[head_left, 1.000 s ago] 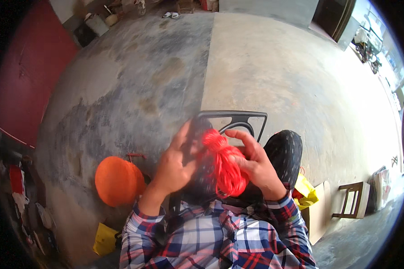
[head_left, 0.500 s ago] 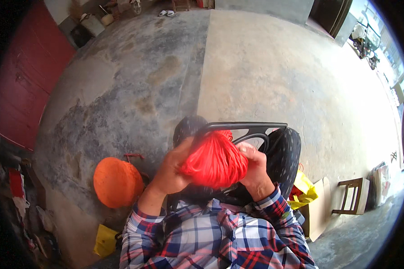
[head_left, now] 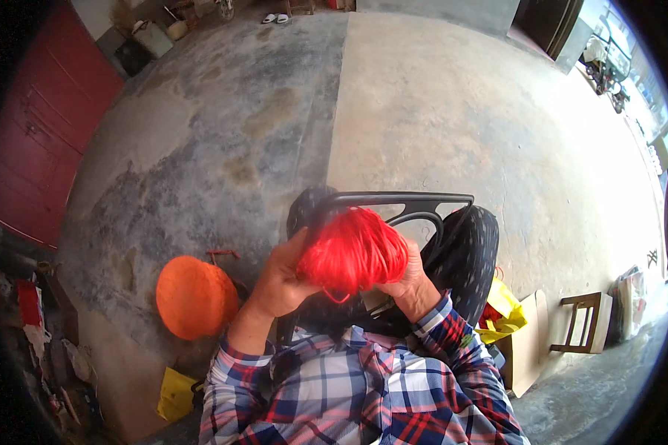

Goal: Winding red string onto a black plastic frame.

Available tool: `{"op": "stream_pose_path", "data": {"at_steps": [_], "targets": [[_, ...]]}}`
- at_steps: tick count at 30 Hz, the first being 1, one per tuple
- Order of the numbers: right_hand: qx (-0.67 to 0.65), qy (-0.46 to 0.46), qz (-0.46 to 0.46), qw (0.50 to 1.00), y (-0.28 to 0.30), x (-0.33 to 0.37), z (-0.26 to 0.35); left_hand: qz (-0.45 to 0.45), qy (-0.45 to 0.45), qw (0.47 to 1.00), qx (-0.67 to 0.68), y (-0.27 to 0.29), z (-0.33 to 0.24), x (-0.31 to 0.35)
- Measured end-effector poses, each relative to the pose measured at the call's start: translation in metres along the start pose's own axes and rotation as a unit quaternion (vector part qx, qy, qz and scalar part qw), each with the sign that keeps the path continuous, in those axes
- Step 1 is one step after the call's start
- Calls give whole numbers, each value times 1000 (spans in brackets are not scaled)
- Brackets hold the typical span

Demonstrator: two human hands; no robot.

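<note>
A thick bundle of glossy red cord (head_left: 355, 251) is held up in front of my lap, its strands looped side by side. My left hand (head_left: 280, 276) grips its left side and my right hand (head_left: 407, 276) its lower right side; the bundle hides some of the fingers. One thin loop of cord hangs from the underside. Just beyond the bundle, a black frame (head_left: 438, 198) with a straight top bar and curved inner bars lies across my knees. Its lower part is hidden behind the cord and my hands.
An orange round container (head_left: 195, 298) stands on the floor to my left, near a yellow bag (head_left: 176, 395). On my right are another yellow bag (head_left: 506, 311), a cardboard box (head_left: 531, 343) and a small wooden stool (head_left: 585, 322). A red door (head_left: 44, 141) is at far left.
The bundle has shifted slightly away from me and turned in my hands. My right hand has slid from its upper right side to lower down. A loop now hangs below.
</note>
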State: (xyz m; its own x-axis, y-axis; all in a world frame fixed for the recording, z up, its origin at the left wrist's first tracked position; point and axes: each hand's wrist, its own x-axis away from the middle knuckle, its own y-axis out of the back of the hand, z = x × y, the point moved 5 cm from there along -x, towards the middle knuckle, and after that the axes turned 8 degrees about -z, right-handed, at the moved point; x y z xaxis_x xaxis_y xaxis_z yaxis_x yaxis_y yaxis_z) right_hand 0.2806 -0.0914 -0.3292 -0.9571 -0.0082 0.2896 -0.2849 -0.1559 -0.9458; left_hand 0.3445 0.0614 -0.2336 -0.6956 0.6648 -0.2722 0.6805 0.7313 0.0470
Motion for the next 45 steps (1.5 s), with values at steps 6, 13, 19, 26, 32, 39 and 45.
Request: {"op": "stream_pose_path", "data": {"at_steps": [6, 13, 19, 26, 32, 39, 45], "targets": [[-73, -62, 80, 992, -24, 7, 3, 57, -98, 989, -92, -9, -7, -10], [-135, 75, -26, 988, -15, -12, 14, -18, 56, 998, 3, -15, -11, -6], [-79, 127, -45, 988, 18, -13, 31, -14, -62, 995, -75, -5, -1, -7], [-62, 148, 38, 986, 23, 4, 37, -8, 9, 1000, 5, 2, 12, -1], [-13, 145, 51, 988, 9, 1, 46, -13, 137, 983, 119, -1, 19, 7], [65, 57, -40, 995, 41, -17, 15, -33, 137, 986, 94, 4, 10, 13], [195, 39, -181, 963, 92, -22, 9, -107, 120, 980, 119, 18, 7, 21]]}}
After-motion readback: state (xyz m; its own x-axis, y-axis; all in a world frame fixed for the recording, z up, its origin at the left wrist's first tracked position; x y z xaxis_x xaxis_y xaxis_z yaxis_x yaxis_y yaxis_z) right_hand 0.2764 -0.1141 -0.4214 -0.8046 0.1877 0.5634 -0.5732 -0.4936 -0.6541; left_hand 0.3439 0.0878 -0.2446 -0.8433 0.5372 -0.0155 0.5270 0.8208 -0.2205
